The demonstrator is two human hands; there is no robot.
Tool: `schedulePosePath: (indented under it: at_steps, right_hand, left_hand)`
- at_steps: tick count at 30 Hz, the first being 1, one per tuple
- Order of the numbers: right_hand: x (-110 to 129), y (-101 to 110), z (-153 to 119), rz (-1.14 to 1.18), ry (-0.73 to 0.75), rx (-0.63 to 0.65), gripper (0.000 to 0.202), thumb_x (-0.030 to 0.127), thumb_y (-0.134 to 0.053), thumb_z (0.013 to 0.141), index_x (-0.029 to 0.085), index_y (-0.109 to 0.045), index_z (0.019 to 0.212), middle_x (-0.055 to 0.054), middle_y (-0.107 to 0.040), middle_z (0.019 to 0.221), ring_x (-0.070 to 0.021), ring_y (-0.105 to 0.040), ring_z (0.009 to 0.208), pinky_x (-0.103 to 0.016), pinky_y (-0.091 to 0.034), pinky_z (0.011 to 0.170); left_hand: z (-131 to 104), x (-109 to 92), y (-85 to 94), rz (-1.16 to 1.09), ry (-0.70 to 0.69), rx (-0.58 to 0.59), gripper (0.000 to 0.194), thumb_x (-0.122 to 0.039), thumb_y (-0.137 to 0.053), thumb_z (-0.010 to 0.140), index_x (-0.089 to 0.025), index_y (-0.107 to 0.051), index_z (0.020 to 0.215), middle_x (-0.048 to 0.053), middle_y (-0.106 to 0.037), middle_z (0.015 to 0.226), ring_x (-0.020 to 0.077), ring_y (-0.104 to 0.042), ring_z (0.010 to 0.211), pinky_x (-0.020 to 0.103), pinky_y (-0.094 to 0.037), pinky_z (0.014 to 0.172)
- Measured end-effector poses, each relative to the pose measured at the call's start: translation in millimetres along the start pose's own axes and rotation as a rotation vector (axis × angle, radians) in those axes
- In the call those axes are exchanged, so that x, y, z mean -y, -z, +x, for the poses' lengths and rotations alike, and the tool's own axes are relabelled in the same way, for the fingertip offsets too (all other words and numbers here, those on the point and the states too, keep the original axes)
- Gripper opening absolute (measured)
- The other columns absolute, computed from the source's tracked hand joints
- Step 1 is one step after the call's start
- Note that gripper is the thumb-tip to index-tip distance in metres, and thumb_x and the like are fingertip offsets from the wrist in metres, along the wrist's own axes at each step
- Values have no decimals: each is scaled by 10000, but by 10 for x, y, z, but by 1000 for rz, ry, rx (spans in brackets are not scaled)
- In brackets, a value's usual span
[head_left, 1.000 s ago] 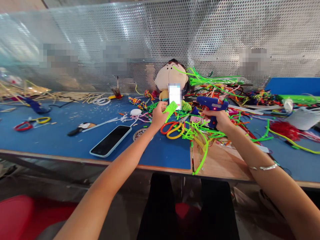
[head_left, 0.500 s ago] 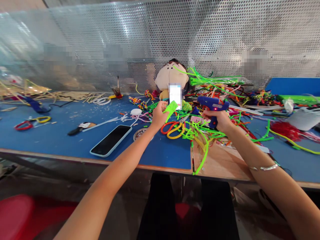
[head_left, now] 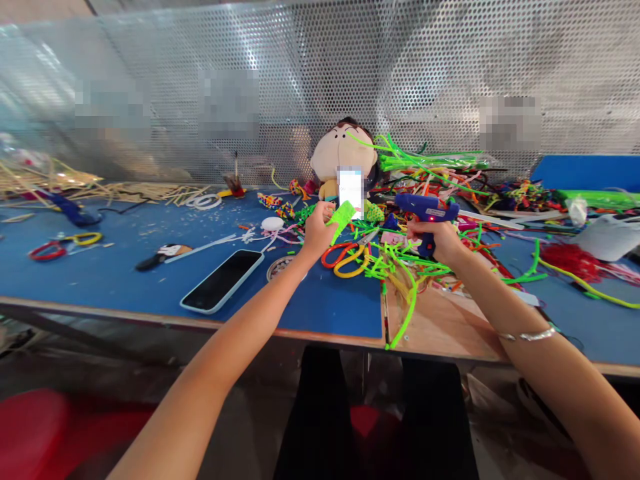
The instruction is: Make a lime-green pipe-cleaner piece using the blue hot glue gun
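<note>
My left hand [head_left: 320, 232] pinches a flat, bright green fuzzy strip [head_left: 343, 220] in front of a lit phone screen [head_left: 351, 190]. My right hand [head_left: 440, 239] is wrapped round the grip of a blue glue gun [head_left: 425, 208], which points left and shows a small red light. Between the hands, red-and-yellow-handled scissors [head_left: 350, 259] lie on the table. Green pipe-cleaner pieces [head_left: 395, 260] are scattered below the glue gun. Behind the lit screen sits a plush doll [head_left: 343, 153] with a large pale head.
A dark-screened phone [head_left: 223, 281] lies on the blue table [head_left: 125, 287], left of my left forearm. A round dish [head_left: 281, 267] is partly behind that forearm. Farther left are another pair of scissors [head_left: 47, 251]. Tangled pipe cleaners fill the back right, before a perforated metal panel [head_left: 430, 73].
</note>
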State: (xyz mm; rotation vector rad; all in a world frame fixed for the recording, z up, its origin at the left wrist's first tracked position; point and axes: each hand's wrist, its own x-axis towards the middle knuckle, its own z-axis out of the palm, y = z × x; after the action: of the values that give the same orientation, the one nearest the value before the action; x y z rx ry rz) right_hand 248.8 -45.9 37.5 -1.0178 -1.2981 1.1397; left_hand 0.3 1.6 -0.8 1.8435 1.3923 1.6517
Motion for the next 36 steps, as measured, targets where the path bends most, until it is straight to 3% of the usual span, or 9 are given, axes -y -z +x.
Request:
schedulePosePath:
  at_steps: [19,36]
  right_hand:
    - [-30,23,19,-39,7,0,161,214,-707,496,157,-563,449,10,-542,472,-85,-465,483,-241,-346,514]
    - [-55,29,32,-15,24,-1,146,202,-708,484,165,-568,495,26,-537,450,-83,-457,461,-240,-330,503]
  left_hand:
    - [2,15,-6,4,-14,-11,332,-6,-572,625,-208,-523,885,-4,-567,749,143,-562,737,273,-458,716]
    - [7,13,0,-43,6,-29,354,13,-587,602,-202,-539,880,-7,-557,736,145,-552,707,291,-440,711]
